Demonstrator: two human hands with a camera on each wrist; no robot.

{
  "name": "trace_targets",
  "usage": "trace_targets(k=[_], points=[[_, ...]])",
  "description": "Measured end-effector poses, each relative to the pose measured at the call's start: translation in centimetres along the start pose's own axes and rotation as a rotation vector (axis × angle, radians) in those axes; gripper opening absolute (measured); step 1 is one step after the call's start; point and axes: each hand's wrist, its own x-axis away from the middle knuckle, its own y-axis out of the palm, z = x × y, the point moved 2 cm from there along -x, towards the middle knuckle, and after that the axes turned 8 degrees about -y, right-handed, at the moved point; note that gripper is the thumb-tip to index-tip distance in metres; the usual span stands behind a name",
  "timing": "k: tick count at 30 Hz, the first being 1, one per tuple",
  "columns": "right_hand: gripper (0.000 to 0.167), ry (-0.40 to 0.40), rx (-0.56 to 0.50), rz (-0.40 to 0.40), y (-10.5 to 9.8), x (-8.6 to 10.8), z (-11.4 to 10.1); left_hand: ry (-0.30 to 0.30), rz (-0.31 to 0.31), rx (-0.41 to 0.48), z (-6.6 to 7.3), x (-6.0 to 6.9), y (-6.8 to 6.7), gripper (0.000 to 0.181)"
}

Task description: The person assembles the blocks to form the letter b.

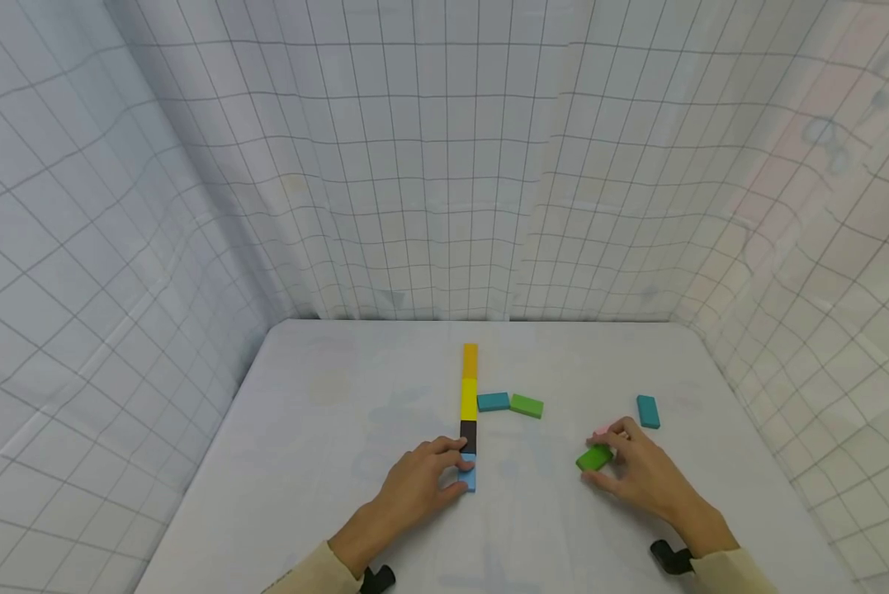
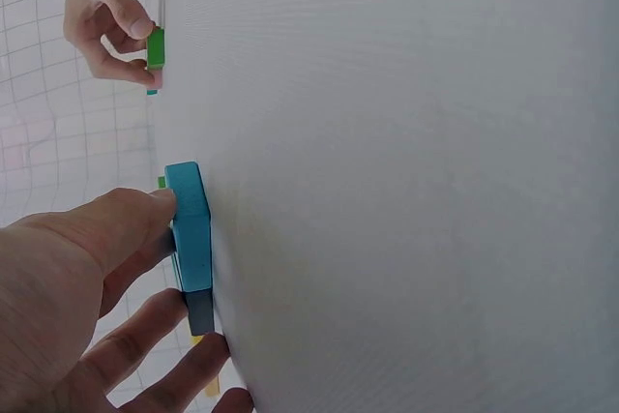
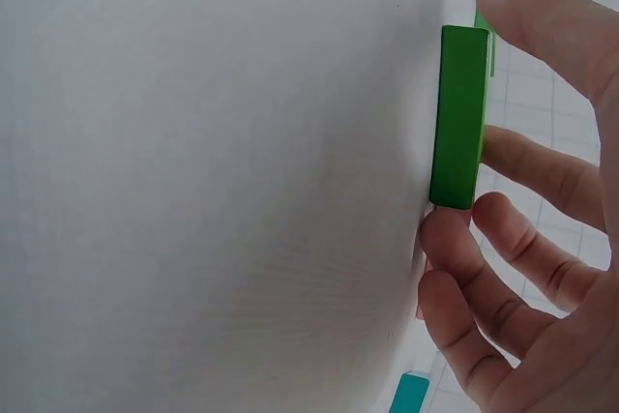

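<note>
Nearest, below the fingers, a pale sleeve and another sleeve end at the two wrists, each with a black mount beside it. The left hand comes in from the lower left, palm down and low over the white table, thumb and index finger bent about the light blue block, a slight gap spread between their tips. The block lies flat, slim and smooth, its long side running away from the thumb. The right hand reaches in from the lower right, wrist angled inward, thumb and fingers curved round the dark green block; how firmly they press I cannot tell. That block is a plain glossy bar, the thumb by one end, the index finger behind it. Just beyond it, partly hidden by the right fingers, is a pink block. At the left fingertips, end to end with the light blue one, sits the black block. Past these fingers the row continues with a yellow block, touched on its right side by a teal block, next to which a light green block lies slightly askew. Beyond the right fingers rests a second teal block. The orange block tops the row, farthest from the left fingers, before the checked cloth.
</note>
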Motion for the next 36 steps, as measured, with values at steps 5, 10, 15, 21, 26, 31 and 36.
trace_targets(k=[5, 10, 15, 21, 26, 31, 36], points=[[0.047, -0.039, -0.034, 0.028, 0.0, -0.1, -0.1, -0.013, -0.012, 0.003, 0.0, 0.0, 0.1, 0.027], [0.048, -0.061, -0.020, 0.034, 0.1, -0.2, -0.2, -0.010, -0.010, 0.008, -0.1, 0.0, 0.1, 0.027], [0.048, -0.096, 0.015, 0.055, 0.2, -0.2, -0.4, -0.009, -0.012, 0.007, -0.1, 0.0, 0.2, 0.027], [0.048, -0.123, 0.014, 0.081, 0.3, -0.5, -0.6, -0.002, -0.007, 0.005, 0.0, 0.0, 0.0, 0.027], [0.047, -0.117, 0.013, 0.067, 0.5, -0.7, -0.8, -0.011, -0.011, 0.010, 0.0, 0.0, -0.2, 0.028], [0.044, -0.068, -0.004, 0.019, 0.4, -0.9, -1.0, -0.013, -0.008, 0.014, 0.0, 0.1, -0.2, 0.028], [0.045, -0.069, -0.007, 0.020, 0.3, -1.1, -1.3, -0.014, -0.006, 0.004, -0.1, 0.1, 0.0, 0.028]])
